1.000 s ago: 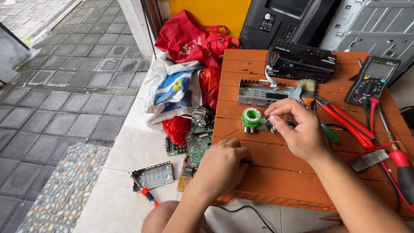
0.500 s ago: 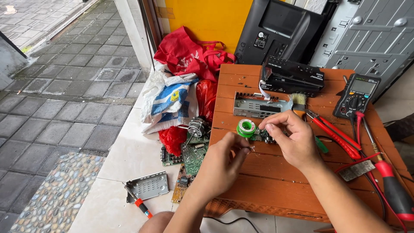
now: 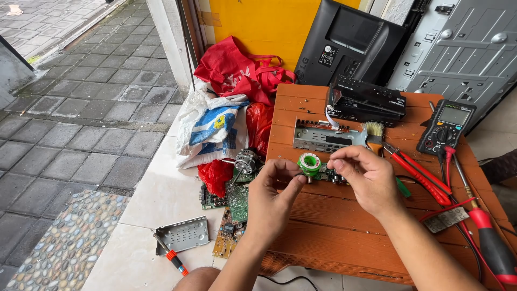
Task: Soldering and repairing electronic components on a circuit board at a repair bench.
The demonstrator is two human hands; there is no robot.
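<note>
Pinching green solder spool (image 3: 309,163) with left hand (image 3: 273,198), just above orange wooden table (image 3: 344,226). Right hand (image 3: 366,179) fingertips closed at spool's right side, over small circuit board (image 3: 329,173). Multimeter (image 3: 446,126) well apart.

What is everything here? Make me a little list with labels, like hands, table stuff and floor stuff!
left hand: fingertips at the green spool
right hand: pinching something tiny beside the spool, too small to tell
surface: orange wooden table
table stuff: multimeter, black box, brush, red pliers, red screwdriver
floor stuff: circuit boards, small motor, metal plate, red bags
behind: black monitor back
</note>
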